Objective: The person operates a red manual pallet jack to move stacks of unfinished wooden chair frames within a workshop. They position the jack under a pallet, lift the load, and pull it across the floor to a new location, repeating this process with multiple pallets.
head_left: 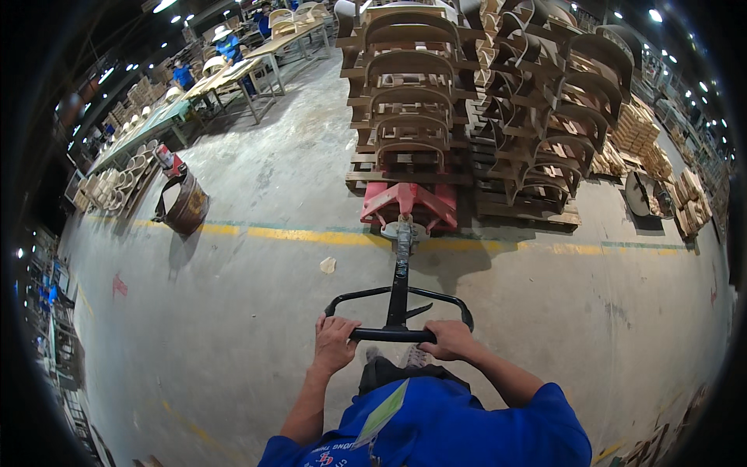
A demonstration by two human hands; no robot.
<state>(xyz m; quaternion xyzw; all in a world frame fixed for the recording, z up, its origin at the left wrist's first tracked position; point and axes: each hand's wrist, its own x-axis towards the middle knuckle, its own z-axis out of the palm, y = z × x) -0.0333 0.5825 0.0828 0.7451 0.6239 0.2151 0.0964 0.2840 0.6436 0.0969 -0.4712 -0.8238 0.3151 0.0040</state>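
Both of my hands are closed on the black loop handle (389, 335) of a red pallet jack (408, 204). My left hand (336, 342) wraps the left end of the grip bar, and my right hand (451, 340) holds its right end. A small lever (420, 310) sits inside the loop, with no finger on it. The jack's red body stands at the near side of a wooden pallet (412, 177). Tall tiers of curved wooden chair parts (411, 97) rise on that pallet. Whether the forks are under it is hidden.
Right beside stands a second loaded pallet (529, 206). A rusty drum (184, 204) and a red fire extinguisher (167, 159) are at the left. A yellow floor line (311, 236) crosses ahead. Two people in blue work at long tables (233, 74). Wood stacks (634, 128) are far right.
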